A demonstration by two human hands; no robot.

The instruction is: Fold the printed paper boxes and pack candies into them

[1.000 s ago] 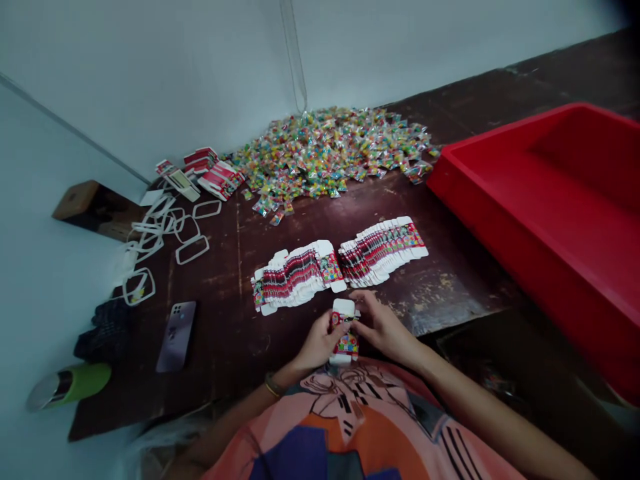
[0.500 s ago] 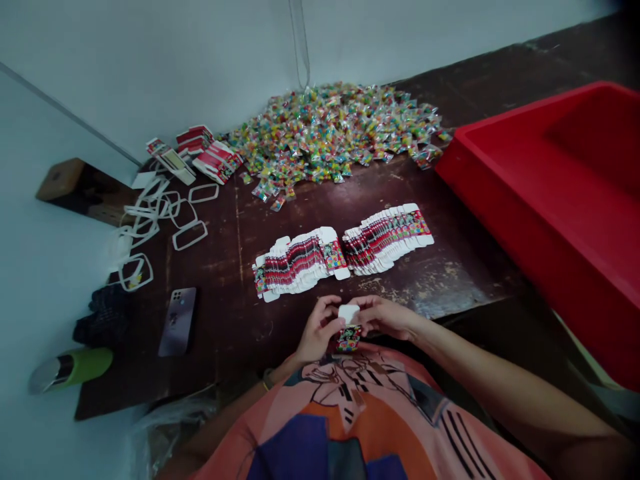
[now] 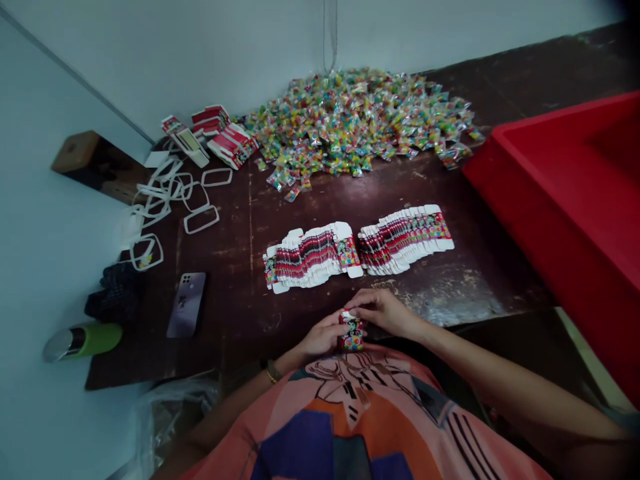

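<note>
My left hand (image 3: 323,335) is closed around the side of a small printed cardboard box (image 3: 351,335), red with colourful dots, held upright close to my shirt. At the top of the box, the fingers of my right hand (image 3: 383,311) press on its end, where only a sliver of white flap shows. Just beyond my hands, on the dark table (image 3: 310,200), lie two overlapping rows of flattened boxes: a left row (image 3: 310,257) and a right row (image 3: 406,239). Their white flaps stick out along both sides.
A large heap of small clear candy packets (image 3: 360,123) lies against the wall. At right stands a red tray (image 3: 530,220). Leftward are stacked flat boxes (image 3: 233,145), white bands (image 3: 203,219), a wooden block (image 3: 100,167), a phone (image 3: 187,305), dark cloth (image 3: 114,293) and a green bottle (image 3: 97,340).
The white flap standing up on the box is now folded down, with my right fingers over the top. My view has shifted slightly, so the table appears farther right.
</note>
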